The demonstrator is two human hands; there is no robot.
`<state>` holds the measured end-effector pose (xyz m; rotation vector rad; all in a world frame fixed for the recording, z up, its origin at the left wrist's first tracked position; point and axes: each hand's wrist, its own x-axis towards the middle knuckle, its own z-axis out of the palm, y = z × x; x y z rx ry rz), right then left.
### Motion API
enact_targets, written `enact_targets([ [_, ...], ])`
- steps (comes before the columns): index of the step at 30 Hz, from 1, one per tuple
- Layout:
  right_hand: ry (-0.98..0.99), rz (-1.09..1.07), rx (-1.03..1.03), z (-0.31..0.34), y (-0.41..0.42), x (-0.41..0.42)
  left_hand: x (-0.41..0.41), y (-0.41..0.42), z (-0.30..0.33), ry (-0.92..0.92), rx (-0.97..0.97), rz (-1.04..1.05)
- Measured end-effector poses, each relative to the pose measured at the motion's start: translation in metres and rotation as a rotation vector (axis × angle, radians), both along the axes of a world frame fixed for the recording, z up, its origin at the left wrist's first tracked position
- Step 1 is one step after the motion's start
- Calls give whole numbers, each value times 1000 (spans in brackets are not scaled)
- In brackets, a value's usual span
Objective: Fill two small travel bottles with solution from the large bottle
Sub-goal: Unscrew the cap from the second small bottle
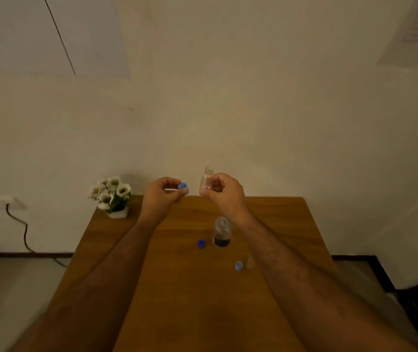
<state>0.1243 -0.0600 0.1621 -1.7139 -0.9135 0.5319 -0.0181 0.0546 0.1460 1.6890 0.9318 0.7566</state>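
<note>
Both hands were up over the far end of the bench (pixel 273 224). The right hand (pixel 221 193) had its grip wrapped round a small clear bottle (pixel 207 177), held upright w/ its mouth open; the left hand (pixel 162 193) pinched a light-blue cap (pixel 183 188) just beside it, not touching. The step looked like uncapping, w/ filling to follow. To do it well: park the cap on the bench, keep the small bottle vertical and low, and pour slowly from the big bottle (pixel 221 232), which stood uncapped mid-bench w/ dark solution only in its bottom part, so a steep tilt would prob. be needed. Count: 1 big bottle; 2 small bottles, one in hand, the 2nd bottle (pixel 250 262) faint on the bench, nearer the person; 3 caps, incl. a dark-blue cap (pixel 201 243) by the big bottle and a spare cap (pixel 238 266) beside the 2nd bottle. One flower pot (pixel 112 196) sat at the far left corner.
</note>
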Motion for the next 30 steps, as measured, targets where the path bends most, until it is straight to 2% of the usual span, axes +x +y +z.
enact_targets([
  [13,-8,-7,-288,-144,-14,-25,-31,-38,-124,350,-78,-10],
  [22,-49,-22,-395,-207,-33,-33,-34,-56,-200,505,-53,-112],
  [30,-93,-17,-479,-243,-44,-44,-37,-64,-239,581,10,-126],
])
